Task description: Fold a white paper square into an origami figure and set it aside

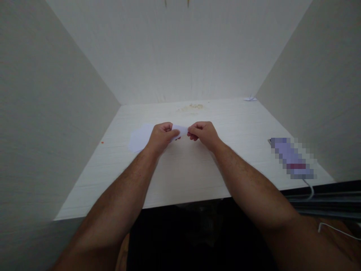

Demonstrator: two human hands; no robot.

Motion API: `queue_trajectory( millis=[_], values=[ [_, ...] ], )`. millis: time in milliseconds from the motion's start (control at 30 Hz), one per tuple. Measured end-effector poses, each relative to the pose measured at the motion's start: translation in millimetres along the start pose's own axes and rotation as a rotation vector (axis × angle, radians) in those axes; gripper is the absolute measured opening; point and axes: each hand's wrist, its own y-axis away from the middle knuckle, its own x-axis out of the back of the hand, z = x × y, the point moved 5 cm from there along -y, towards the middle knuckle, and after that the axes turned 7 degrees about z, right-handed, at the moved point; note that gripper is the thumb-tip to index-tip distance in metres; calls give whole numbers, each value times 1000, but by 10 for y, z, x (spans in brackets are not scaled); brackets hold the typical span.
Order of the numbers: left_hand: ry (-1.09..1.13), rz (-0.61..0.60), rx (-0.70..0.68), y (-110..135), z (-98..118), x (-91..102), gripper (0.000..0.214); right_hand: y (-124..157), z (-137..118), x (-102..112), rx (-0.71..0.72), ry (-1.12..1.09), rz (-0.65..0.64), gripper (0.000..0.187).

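Note:
A small folded piece of white paper (182, 130) is held up between my two hands, over the middle of the table. My left hand (163, 137) grips its wider left part, with the thumb lying on top. At the narrow right end, my right hand (203, 133) pinches the tip between thumb and fingers. The paper's underside and some of my fingertips are hidden. Beside my left hand, partly behind it, lies more white paper (138, 138) flat on the table; whether it is one sheet or several I cannot tell.
The white table (180, 173) has walls on its left, right and far sides. At the right lies a pixelated, phone-like object (291, 158) with a white cable (311, 190) running over the front edge. A paper scrap (249, 99) sits in the far right corner. Yellowish stains (194, 107) mark the back.

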Motion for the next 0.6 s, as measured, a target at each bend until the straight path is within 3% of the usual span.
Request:
queue_trajectory(
  millis=[133,400,600],
  values=[
    [7,-2,-7,5,6,-1,15,15,-55,16,85,84,37,19],
    [41,-99,-27,50,30,-105,14,49,-87,-72,172,122,-23,14],
    [108,-43,-81,23,13,-96,16,78,-105,-73,306,223,43,16]
  ],
)
